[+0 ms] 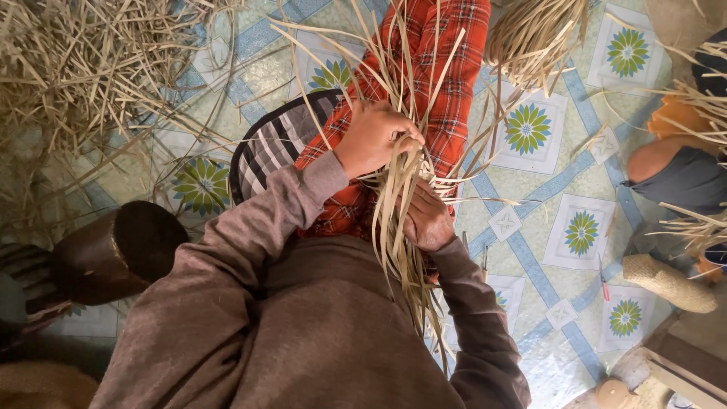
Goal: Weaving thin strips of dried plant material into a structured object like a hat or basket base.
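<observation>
- A bundle of dry straw strips point(400, 189) lies over the person's lap, on red checked cloth point(447, 91), its ends fanning upward and trailing down past the brown top.
- The left hand point(375, 138) is curled tight around the upper part of the bundle, fingers closed on the strips.
- The right hand point(426, 220) sits just below, fingers folded over the same strips, pressing them against the lap.
- A striped cushion point(274, 140) lies beside the left arm.
- A dark round pot point(113, 254) rests on the patterned floor mat point(530, 189) to the left.
- A loose straw pile point(83, 68) fills the upper left corner.
- A woven straw piece point(670, 282) lies at the right.
</observation>
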